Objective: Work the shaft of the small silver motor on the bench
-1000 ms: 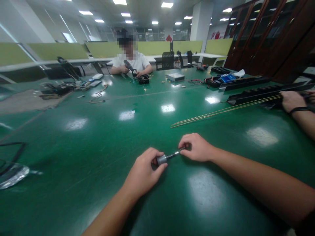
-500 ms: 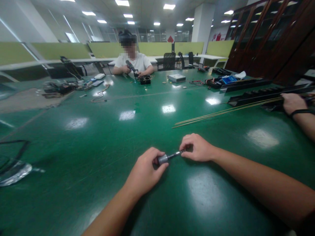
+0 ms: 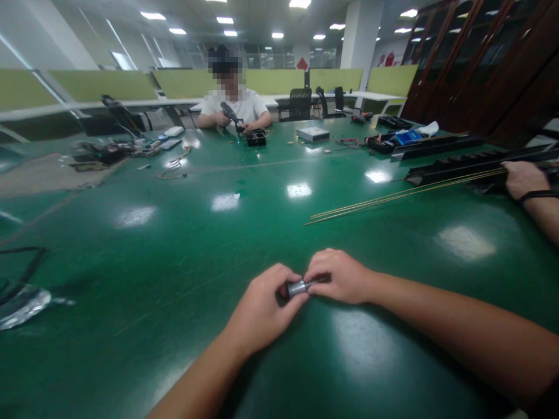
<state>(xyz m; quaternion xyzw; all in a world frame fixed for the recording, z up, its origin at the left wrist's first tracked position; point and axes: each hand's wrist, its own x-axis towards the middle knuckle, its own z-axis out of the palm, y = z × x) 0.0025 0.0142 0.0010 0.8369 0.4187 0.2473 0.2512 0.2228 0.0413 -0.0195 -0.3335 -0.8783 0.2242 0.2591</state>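
Note:
My left hand [image 3: 266, 305] is closed round a short silver metal cylinder [image 3: 297, 287], thumb and forefinger on its sides. From the cylinder's right end comes a thin dark metal shaft [image 3: 321, 280], mostly covered by my fingers. My right hand [image 3: 338, 276] pinches this shaft close beside the cylinder. The fingertips of both hands nearly meet, low over the green tabletop [image 3: 174, 244]. The far end of the cylinder is hidden in my left palm.
Several long thin brass-coloured rods [image 3: 371, 202] reach in from the right, near another person's hand [image 3: 526, 177]. Behind lie black channels [image 3: 454, 166]. Across the table a person in white [image 3: 236, 107] holds a tool. Electronic parts [image 3: 98, 154] sit far left.
My right hand has slid left along the shaft to the cylinder, so less of the shaft shows. My left hand has shifted slightly right, still gripping the cylinder.

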